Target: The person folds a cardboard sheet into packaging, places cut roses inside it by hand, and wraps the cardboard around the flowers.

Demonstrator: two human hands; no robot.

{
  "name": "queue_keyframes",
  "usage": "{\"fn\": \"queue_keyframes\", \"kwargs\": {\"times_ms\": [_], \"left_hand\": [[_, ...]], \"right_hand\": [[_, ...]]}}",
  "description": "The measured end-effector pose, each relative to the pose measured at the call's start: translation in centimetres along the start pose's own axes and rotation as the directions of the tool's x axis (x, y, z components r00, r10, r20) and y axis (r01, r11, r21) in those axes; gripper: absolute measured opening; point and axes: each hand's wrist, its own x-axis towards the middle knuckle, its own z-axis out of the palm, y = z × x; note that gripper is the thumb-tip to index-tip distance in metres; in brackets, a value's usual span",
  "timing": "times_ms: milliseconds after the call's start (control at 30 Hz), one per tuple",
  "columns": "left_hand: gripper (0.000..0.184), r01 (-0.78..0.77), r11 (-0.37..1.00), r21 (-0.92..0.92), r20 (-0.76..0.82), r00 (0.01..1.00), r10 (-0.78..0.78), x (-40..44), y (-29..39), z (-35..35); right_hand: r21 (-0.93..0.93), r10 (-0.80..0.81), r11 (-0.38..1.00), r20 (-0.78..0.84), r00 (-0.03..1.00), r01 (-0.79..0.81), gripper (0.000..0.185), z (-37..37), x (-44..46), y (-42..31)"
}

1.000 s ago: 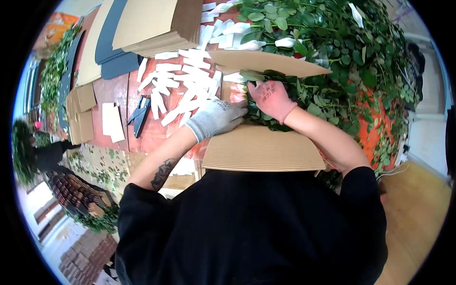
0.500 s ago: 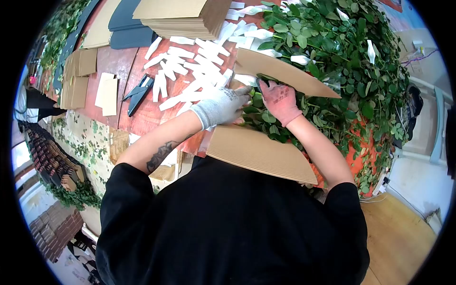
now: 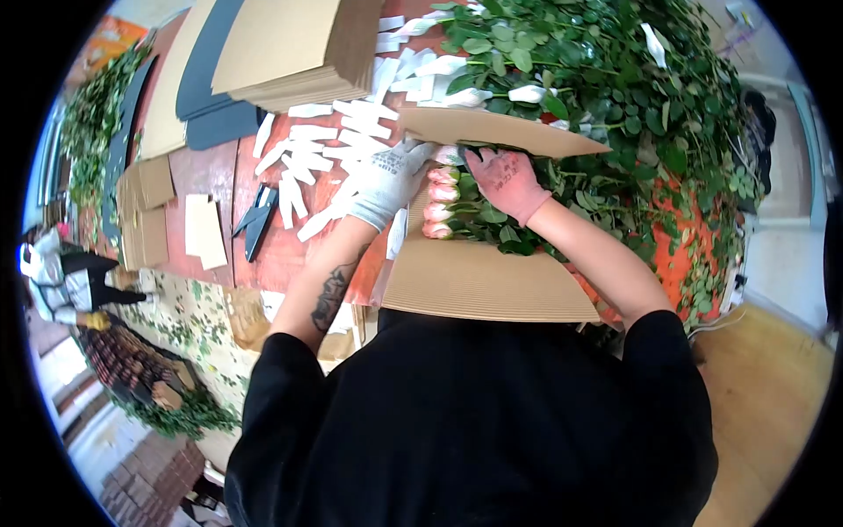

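Head view: pink roses point(image 3: 439, 212) lie on their sides, stacked in a column from 12 to 6 o'clock between two flaps of corrugated cardboard; the upper flap point(image 3: 500, 132) is at 12 o'clock of them, the lower flap point(image 3: 487, 279) at 6 o'clock; each long axis runs roughly 9 to 3 o'clock, blooms at the 9 o'clock end, leafy stems point(image 3: 575, 189) trailing toward 3 o'clock.

The governing relation is at the topmost bloom point(image 3: 449, 155), pale and partly covered; it sits between the two gloved hands, just beside both sets of fingertips. The left hand point(image 3: 386, 183), grey-white glove, comes in from 8 o'clock with its fingers stretched toward the bloom; whether they grip anything cannot be told. The right hand point(image 3: 507, 183), pink glove, is on the stem side, its fingers bent narrow toward 10 o'clock; their hold is hidden, contact and grip not determinable. By bulk of hand, the right lies nearer the stems; neither is clearly nearer the bloom.

Nearby: loose white sleeves point(image 3: 307, 149) lie at 9 to 11 o'clock of the left hand on the red tabletop point(image 3: 200, 162); a dark stapler point(image 3: 255, 223) rests at 8 o'clock of it.
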Motion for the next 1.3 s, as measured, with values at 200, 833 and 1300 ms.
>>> {"fn": "queue_keyframes", "kwargs": {"times_ms": [200, 833, 1300], "left_hand": [[0.022, -0.018, 1.000, 0.013, -0.115, 0.993, 0.019, 0.4, -0.9, 2.2], [0.047, -0.204, 0.979, -0.013, 0.289, 0.936, 0.199, -1.9, 2.3, -1.0], [0.033, -0.208, 0.978, -0.031, 0.197, 0.958, 0.210, 0.6, -0.7, -1.5]], "right_hand": [[-0.016, 0.020, 1.000, -0.001, 1.000, -0.020, 0.034, 0.5, 0.4, 0.2], [0.047, 0.032, 0.998, -0.070, 0.997, -0.028, 0.027, 0.1, 0.3, 0.3], [0.219, -0.037, 0.975, 0.298, 0.954, -0.031, 0.020, -5.3, -0.7, -1.7]]}}
